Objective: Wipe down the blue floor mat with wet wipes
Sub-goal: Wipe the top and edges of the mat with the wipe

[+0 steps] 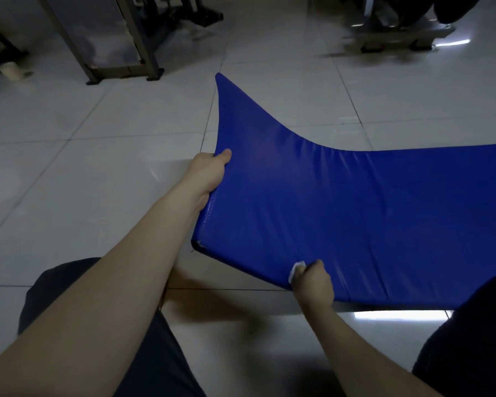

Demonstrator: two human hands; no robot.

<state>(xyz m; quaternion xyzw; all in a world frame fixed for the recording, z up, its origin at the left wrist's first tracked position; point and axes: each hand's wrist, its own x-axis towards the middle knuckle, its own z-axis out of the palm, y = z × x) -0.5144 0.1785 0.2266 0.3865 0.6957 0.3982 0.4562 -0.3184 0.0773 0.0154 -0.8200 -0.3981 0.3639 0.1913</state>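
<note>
Mat: blue floor mat (355, 210), centre to 3 o'clock, 9 o'clock end raised
Left hand (211, 173): grips that raised edge
Right hand (312, 283): pinches wet wipe (297, 267) against 6 o'clock edge
Tip: lay flat before wiping

We log the mat (341, 202) as solid royal blue, no pattern, with paler blue sheen along its creases. Wipe (297, 267): white. Floor tiles (98, 167): glossy pale grey-white, thin dark grout lines in a grid. Trousers (155, 356): plain dark navy-grey. Frame legs (139, 32): dull grey-brown, with black feet (155, 77).
</note>
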